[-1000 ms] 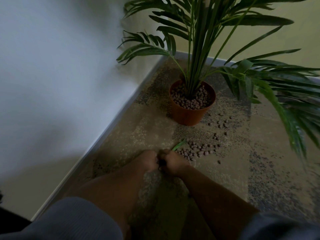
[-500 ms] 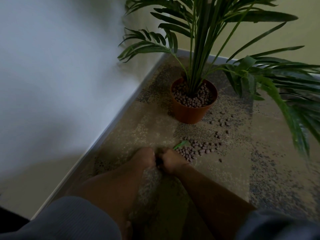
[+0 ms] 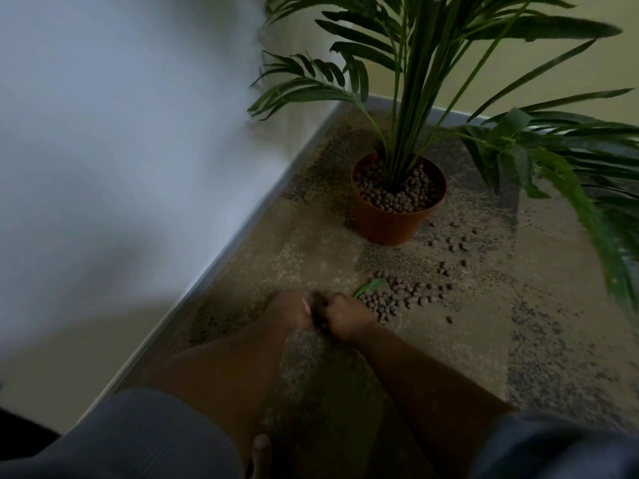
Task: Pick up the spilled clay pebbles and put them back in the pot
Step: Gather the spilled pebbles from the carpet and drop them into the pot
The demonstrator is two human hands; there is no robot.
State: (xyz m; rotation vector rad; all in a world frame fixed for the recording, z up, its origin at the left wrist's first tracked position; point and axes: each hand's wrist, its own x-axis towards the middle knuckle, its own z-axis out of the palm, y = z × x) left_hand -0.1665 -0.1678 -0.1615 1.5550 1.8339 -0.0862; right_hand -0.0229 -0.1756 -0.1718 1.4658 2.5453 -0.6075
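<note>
An orange pot [image 3: 390, 226] with a palm plant stands on the carpet, filled with brown clay pebbles. Spilled clay pebbles [image 3: 397, 297] lie in a cluster in front of the pot, with more scattered pebbles [image 3: 453, 245] to its right. My left hand [image 3: 288, 309] and my right hand [image 3: 342, 314] are cupped together on the floor just left of the cluster, fingers curled around a dark clump of pebbles between them. What exactly sits inside the palms is hidden.
A white wall and grey skirting board [image 3: 221, 267] run along the left. Long palm fronds [image 3: 587, 188] hang low over the right side of the carpet. A small green leaf [image 3: 368, 288] lies beside the pebble cluster. My knees fill the bottom edge.
The hands have stayed pressed together at the same spot on the floor. The view has shifted slightly; the pebbles on the carpet have not moved.
</note>
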